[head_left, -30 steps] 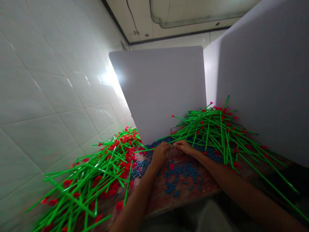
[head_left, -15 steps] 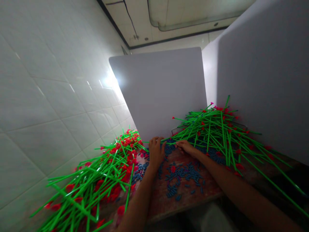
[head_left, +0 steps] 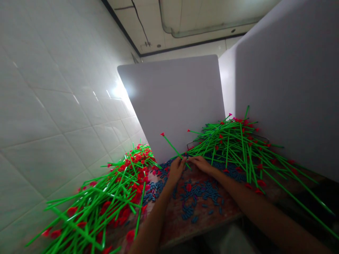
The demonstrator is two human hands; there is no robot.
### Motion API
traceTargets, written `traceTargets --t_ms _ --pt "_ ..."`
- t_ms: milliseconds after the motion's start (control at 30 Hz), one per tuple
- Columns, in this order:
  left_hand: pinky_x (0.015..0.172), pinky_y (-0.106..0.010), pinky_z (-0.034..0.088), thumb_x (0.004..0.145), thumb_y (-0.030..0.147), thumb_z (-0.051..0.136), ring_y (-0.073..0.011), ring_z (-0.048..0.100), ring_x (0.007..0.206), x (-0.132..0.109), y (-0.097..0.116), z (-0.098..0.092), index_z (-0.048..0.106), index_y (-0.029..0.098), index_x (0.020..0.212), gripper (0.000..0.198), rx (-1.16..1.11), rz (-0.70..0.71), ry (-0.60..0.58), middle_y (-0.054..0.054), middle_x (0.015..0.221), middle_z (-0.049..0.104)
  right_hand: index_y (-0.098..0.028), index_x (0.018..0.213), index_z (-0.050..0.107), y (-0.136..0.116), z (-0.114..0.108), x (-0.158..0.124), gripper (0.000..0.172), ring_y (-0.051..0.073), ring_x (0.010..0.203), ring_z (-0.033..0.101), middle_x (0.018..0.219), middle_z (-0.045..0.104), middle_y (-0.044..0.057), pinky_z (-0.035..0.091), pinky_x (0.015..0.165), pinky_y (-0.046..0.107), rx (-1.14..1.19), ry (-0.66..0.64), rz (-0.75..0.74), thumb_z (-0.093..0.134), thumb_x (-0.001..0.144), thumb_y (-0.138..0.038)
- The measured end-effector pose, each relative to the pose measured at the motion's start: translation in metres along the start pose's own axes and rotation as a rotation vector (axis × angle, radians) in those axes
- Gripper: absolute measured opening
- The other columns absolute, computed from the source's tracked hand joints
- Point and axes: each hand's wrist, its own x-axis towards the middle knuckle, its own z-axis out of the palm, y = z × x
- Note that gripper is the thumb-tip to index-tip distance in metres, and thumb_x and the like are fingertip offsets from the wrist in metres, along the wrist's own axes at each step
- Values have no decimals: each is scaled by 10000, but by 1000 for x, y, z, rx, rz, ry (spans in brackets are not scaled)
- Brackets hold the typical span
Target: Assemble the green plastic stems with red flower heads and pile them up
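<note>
My left hand (head_left: 176, 169) is closed on a green stick (head_left: 173, 145) that rises up and to the left and ends in a small red tip. My right hand (head_left: 201, 163) lies just right of it, fingers pinched at the stick's lower end; what it holds is too small to make out. Both hands hover over several small blue caps (head_left: 197, 197) scattered on the reddish table (head_left: 174, 222). A pile of green sticks with red heads (head_left: 111, 194) lies to the left, another pile of green sticks (head_left: 238, 144) to the right.
A white tiled wall (head_left: 53, 106) runs along the left. A white partition board (head_left: 174, 102) stands behind the hands and another partition (head_left: 291, 84) closes the right side. The table's front edge is near my body.
My left hand has lifted a green stick with a red tip so that it points up and left. The right hand stayed close by. The camera shifted slightly.
</note>
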Motion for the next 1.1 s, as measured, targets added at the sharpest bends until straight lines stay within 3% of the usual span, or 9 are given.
traceTargets --t_ms 100,200,333,500,967,1100 --pt "637 -213 418 877 445 422 -125 527 671 -3 1 15 587 148 748 363 9 84 -121 -7 678 588 -144 783 639 -4 -3 3 537 107 466 490 517 545 -23 351 442 205 112 16 -15 503 750 -662" --pt "618 -209 416 897 401 391 -110 521 607 -4 0 23 602 142 760 361 -26 98 -177 -3 659 591 -155 741 619 -11 -6 2 512 98 398 466 448 495 -35 339 404 201 164 -44 -12 505 755 -653" --pt "539 -194 371 895 381 389 -96 472 526 -4 0 21 608 132 734 368 -1 58 -164 11 567 538 -133 809 650 -24 -3 -4 471 80 381 433 460 511 -34 322 389 187 144 -8 -73 532 771 -587" --pt "571 -200 376 874 326 411 -110 493 587 -7 2 21 614 115 717 332 47 46 -97 -15 619 575 -123 835 687 -37 -1 -11 401 69 443 442 589 580 -16 344 414 178 72 -21 -133 609 746 -506" --pt "663 -229 423 883 320 404 -128 550 656 -7 0 31 632 128 757 323 41 97 -115 -39 732 643 -134 775 673 -27 -6 -10 390 82 375 429 493 530 -27 324 380 200 96 0 -76 614 727 -516" --pt "605 -222 393 875 361 417 -123 515 612 -9 -7 31 615 129 713 345 28 59 -99 -17 661 600 -142 704 664 -28 -4 -6 381 110 510 506 563 579 -4 388 482 208 58 41 -128 621 717 -520"
